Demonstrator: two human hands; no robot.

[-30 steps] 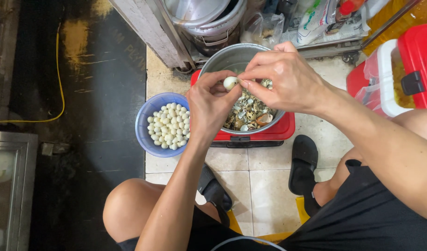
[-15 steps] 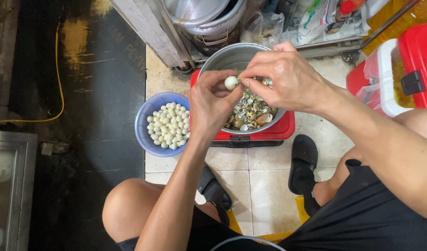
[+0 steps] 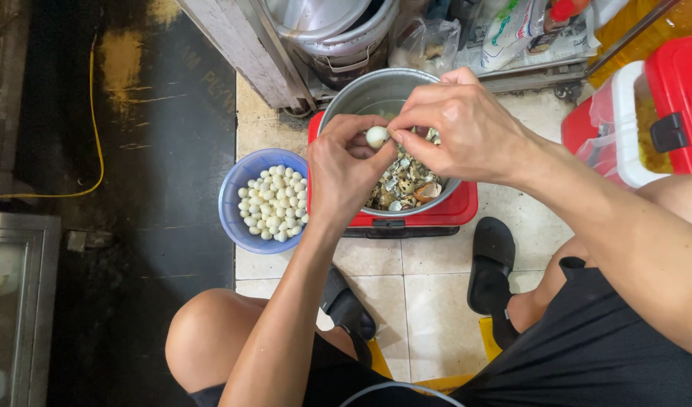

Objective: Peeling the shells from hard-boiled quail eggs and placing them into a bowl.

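Observation:
My left hand holds a small white peeled egg at its fingertips, above a metal pot. My right hand pinches at the same egg from the right with thumb and forefinger. The pot holds speckled shell pieces and unpeeled eggs. It rests on a red box. To the left, a blue plastic bowl stands on the tiled floor with several small white peeled eggs in it.
A red and white cooler stands at the right. Stacked metal pots and bagged goods sit at the top under a metal rack. My feet in black sandals rest on the tiles. A yellow cable runs over the dark floor at left.
Both hands stay over the pot; the egg has been turned slightly between the fingertips.

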